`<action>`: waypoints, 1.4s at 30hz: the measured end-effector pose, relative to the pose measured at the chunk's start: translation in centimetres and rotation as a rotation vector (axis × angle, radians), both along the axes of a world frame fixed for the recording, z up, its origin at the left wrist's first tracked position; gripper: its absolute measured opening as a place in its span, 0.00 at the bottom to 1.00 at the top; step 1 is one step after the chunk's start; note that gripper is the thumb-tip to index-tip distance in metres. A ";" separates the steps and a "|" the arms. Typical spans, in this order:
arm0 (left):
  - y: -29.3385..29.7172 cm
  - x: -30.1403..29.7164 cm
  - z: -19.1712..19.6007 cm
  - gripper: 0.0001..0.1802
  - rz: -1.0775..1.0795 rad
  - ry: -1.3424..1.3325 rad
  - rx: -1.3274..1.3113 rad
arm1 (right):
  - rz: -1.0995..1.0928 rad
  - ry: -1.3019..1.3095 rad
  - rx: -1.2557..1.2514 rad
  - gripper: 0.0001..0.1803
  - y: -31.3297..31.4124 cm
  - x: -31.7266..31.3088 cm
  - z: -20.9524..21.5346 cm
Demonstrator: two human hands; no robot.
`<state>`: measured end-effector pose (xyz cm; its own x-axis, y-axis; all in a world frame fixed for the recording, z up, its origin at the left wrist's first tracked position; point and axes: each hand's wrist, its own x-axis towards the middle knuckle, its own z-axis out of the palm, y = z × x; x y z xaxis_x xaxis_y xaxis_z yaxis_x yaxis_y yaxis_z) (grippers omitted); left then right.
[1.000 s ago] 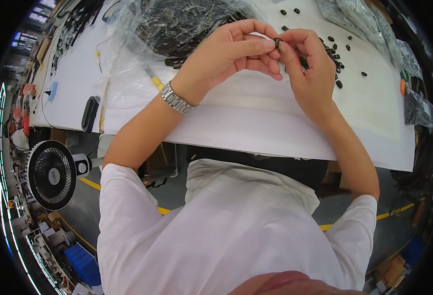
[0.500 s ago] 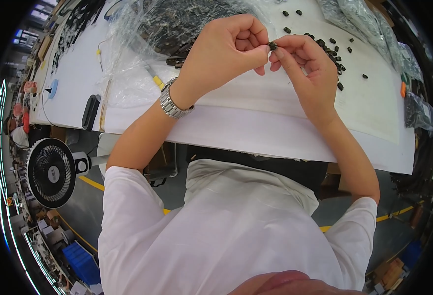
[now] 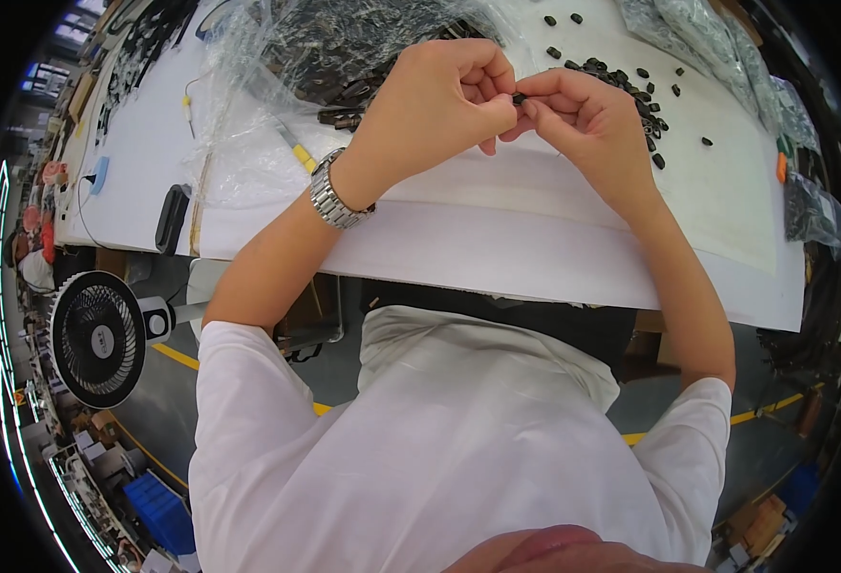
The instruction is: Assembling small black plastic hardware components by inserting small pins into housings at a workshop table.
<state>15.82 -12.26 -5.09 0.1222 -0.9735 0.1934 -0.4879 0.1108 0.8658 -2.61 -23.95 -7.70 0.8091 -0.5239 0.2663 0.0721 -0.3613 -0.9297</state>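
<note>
A small black oval part (image 3: pixel 519 98) is pinched between the fingertips of both my hands, above the white work table. My left hand (image 3: pixel 463 91), with a metal watch on its wrist, grips it from the left, thumb against bent fingers. From the other side my right hand (image 3: pixel 587 115) closes thumb and forefinger on it. Behind the right hand lies a pile of similar black parts (image 3: pixel 645 100), partly hidden by that hand. The fingers cover most of the held part, so its exact kind cannot be told.
Clear plastic sheeting (image 3: pixel 344 48) with many dark pieces lies beyond my left hand. A yellow-handled tool (image 3: pixel 304 158) rests by the watch. Plastic bags (image 3: pixel 702 48) lie at the far right. A black case (image 3: pixel 173 220) sits near the left table edge, above a fan (image 3: pixel 100 339).
Both hands have shifted slightly left and down with the part. My right fingers have drawn in closer around it, so less of it shows.
</note>
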 end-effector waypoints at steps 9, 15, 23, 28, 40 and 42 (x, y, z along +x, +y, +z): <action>-0.1 1.0 0.1 0.07 -0.070 0.291 0.100 | 0.007 -0.053 0.027 0.10 0.8 0.1 -0.6; 0.0 -0.2 -0.9 0.07 0.062 -0.164 -0.211 | -0.108 0.016 -0.167 0.09 1.3 0.2 -0.1; -0.1 -0.6 -0.8 0.04 0.074 -0.224 -0.177 | -0.176 0.045 -0.573 0.10 0.8 0.1 -0.6; -0.5 1.5 -0.1 0.05 -0.050 0.229 0.093 | 0.137 -0.050 0.106 0.12 -0.5 0.1 -1.1; -0.4 -0.5 -1.2 0.06 0.036 -0.042 -0.029 | -0.155 0.117 -0.032 0.10 1.3 -0.1 0.2; -0.3 -0.8 -1.1 0.07 0.111 -0.106 -0.063 | -0.184 0.095 -0.021 0.10 1.7 0.1 0.3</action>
